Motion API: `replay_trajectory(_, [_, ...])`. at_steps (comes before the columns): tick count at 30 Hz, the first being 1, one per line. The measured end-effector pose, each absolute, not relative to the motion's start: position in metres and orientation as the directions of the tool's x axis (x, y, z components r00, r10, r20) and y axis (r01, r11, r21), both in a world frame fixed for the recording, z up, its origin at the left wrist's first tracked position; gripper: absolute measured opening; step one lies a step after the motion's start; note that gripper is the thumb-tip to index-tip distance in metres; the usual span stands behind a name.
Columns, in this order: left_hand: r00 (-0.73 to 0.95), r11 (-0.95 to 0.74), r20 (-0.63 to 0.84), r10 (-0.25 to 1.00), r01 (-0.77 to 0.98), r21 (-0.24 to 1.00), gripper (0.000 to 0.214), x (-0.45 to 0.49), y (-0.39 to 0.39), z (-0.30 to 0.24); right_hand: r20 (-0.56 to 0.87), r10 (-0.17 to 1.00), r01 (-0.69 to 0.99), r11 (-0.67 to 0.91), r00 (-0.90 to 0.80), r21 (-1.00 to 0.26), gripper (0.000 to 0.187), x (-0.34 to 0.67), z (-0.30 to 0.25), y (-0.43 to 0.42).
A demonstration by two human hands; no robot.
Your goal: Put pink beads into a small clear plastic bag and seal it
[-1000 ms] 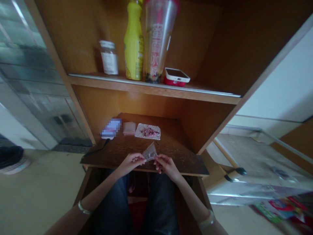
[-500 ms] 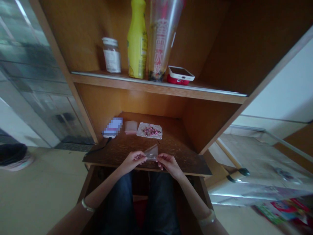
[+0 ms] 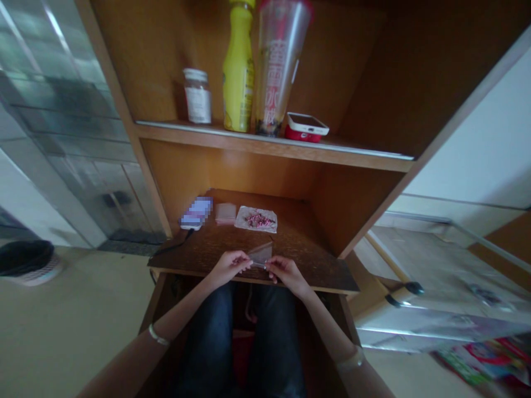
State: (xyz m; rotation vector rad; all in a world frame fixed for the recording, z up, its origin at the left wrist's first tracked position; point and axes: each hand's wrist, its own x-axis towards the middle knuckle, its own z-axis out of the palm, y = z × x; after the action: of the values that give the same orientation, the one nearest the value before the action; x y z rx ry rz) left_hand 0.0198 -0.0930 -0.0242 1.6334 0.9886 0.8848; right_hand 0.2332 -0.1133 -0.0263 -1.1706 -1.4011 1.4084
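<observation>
A small clear plastic bag (image 3: 261,254) is held just above the front of a dark wooden desk (image 3: 302,249). My left hand (image 3: 229,265) pinches its left edge with fingers closed. On the bag's right edge my right hand (image 3: 284,272) pinches in the same way. Behind the bag a white sheet with a heap of small pink pieces (image 3: 257,220) lies flat. To its left sit a small stack of clear bags (image 3: 226,213) and a phone (image 3: 196,213) with a cable.
On the shelf above stand a small jar (image 3: 198,103), a yellow bottle (image 3: 238,72), a tall clear cup (image 3: 277,66) and a red-and-white phone (image 3: 306,127). Cabinet walls close both sides. A glass-topped surface (image 3: 435,276) lies right, a dark basket (image 3: 25,260) on the floor left.
The clear bag has tipped from standing up between my fingers to lying lower and flatter. Both hands stayed pinched on it and moved slightly; the view shifted a little.
</observation>
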Motion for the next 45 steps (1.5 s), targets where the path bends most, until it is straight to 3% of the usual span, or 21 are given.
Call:
replay_trajectory(6, [0.418, -0.153, 0.061, 0.906, 0.19, 0.97, 0.031, 0.02, -0.094, -0.015, -0.048, 0.969, 0.078, -0.029, -0.244, -0.996, 0.042, 0.233, -0.029, -0.111])
replay_trajectory(20, [0.448, -0.313, 0.179, 0.876, 0.245, 0.918, 0.024, 0.028, -0.099, -0.019, 0.038, 0.952, 0.134, 0.083, -0.305, -0.987, 0.039, 0.226, -0.029, -0.116])
replay_trajectory(33, [0.495, -0.328, 0.146, 0.857, 0.305, 0.894, 0.025, 0.03, -0.097, -0.018, 0.115, 0.94, 0.163, 0.175, -0.322, -0.971, 0.033, 0.221, -0.027, -0.12])
replay_trajectory(45, [0.464, -0.309, 0.138, 0.875, 0.315, 0.897, 0.024, 0.031, -0.1, -0.017, 0.085, 0.939, 0.132, 0.136, -0.334, -0.982, 0.032, 0.224, -0.024, -0.123])
